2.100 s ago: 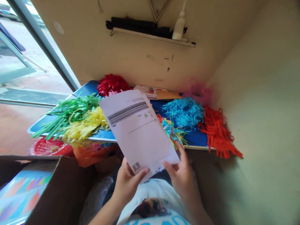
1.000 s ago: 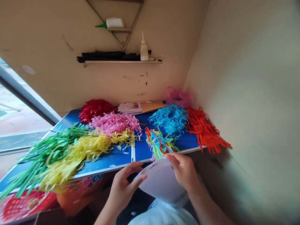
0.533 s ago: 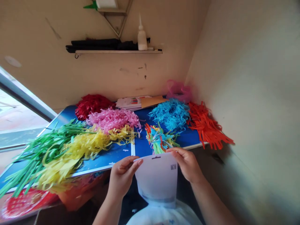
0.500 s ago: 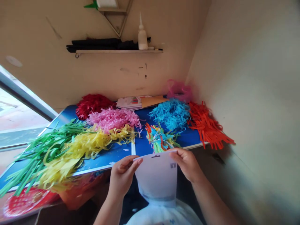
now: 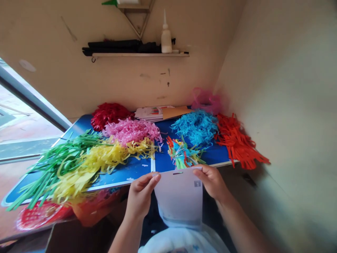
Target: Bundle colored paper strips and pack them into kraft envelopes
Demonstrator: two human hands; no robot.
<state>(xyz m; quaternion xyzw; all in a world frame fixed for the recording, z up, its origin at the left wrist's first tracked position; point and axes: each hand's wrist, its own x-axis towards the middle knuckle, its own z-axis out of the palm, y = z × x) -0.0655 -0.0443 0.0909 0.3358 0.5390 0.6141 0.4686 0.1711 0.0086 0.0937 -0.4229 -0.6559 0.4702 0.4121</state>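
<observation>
A white printed sheet of paper point(image 5: 179, 196) hangs folded over in front of my chest, just below the near edge of the blue table point(image 5: 123, 174). My left hand point(image 5: 140, 196) pinches its upper left corner, fingers closed on the edge. My right hand point(image 5: 212, 182) grips the upper right corner beside a small grey square mark. A small bunch of mixed-colour paper strips point(image 5: 183, 154) lies on the table right behind the sheet's top edge.
Piles of shredded paper cover the table: green point(image 5: 58, 163), yellow point(image 5: 97, 163), pink point(image 5: 133, 130), dark red point(image 5: 109, 114), light blue point(image 5: 197, 126), orange-red point(image 5: 237, 142). Flat papers point(image 5: 160, 112) lie at the back. A wall shelf point(image 5: 139, 54) carries a glue bottle point(image 5: 165, 35). A wall stands close on the right.
The sheet, earlier held up flat and facing me, has been lowered and folded over. Both hands now hold its top edge below the table rim. My view has lifted toward the table.
</observation>
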